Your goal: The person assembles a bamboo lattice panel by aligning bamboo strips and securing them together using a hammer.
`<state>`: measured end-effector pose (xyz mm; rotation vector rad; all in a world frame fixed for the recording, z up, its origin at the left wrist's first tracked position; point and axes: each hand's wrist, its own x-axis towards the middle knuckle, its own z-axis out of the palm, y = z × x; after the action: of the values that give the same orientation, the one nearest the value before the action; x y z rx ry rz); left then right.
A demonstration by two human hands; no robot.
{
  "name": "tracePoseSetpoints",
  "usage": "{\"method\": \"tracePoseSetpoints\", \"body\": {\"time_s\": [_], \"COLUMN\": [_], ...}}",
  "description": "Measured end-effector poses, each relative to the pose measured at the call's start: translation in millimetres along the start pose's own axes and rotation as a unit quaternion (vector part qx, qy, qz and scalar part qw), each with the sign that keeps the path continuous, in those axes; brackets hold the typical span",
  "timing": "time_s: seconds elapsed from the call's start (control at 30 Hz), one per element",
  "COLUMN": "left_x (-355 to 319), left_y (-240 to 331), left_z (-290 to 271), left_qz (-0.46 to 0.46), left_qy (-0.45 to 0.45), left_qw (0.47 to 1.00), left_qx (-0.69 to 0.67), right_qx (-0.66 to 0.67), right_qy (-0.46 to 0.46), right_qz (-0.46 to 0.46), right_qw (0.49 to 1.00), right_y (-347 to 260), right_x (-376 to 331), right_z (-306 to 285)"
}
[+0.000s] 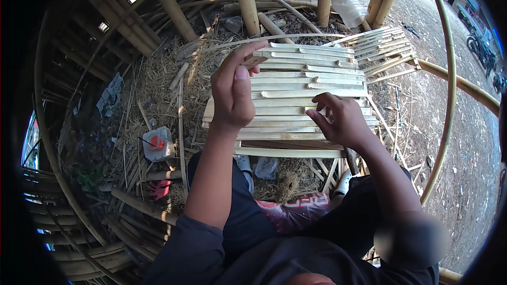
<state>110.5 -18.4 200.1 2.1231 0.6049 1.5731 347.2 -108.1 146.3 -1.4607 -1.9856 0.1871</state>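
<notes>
A panel of pale split-bamboo slats [288, 94] lies in front of my knees, its slats running side to side with small gaps between them. My left hand [232, 92] is raised over the panel's left edge, fingers stretched and curved, thumb upright and apart. A small brown patch shows by its fingertips; I cannot make out what it is. Over the right part of the panel is my right hand [343, 121], its fingers bent and a gap between thumb and index finger. Those tips are close to a slat's end; whether they touch it is unclear.
A second slatted bamboo piece [383, 47] lies beyond at the right. Bamboo posts [244, 2] stand at the back. A curved pole [449, 74] rises at the right. A plastic container with an orange-red cup [157, 142] sits left, near a red glove [159, 189].
</notes>
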Motion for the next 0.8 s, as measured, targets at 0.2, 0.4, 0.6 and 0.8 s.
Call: {"method": "tracePoseSetpoints", "body": {"time_s": [0.2, 0.4, 0.6, 0.8], "left_x": [-14.9, -19.0, -15.7, -8.8], "left_y": [36.0, 58.6, 47.9, 34.6], "left_z": [-15.2, 13.1, 23.0, 9.5], "left_qz": [0.089, 0.188, 0.058, 0.061], "left_qy": [0.049, -0.07, -0.053, 0.066], "left_qw": [0.994, 0.955, 0.944, 0.995], "left_qx": [-0.03, -0.219, -0.322, -0.047], "right_qx": [0.045, 0.018, 0.034, -0.049], "right_qy": [-0.018, 0.118, 0.079, 0.127], "right_qz": [0.011, -0.152, -0.159, -0.157], "right_qw": [0.999, 0.981, 0.983, 0.978], "right_y": [-16.3, -39.7, -21.3, -4.0], "right_x": [2.4, 15.2, 19.0, 30.2], "right_z": [-0.3, 3.4, 3.4, -11.9]}}
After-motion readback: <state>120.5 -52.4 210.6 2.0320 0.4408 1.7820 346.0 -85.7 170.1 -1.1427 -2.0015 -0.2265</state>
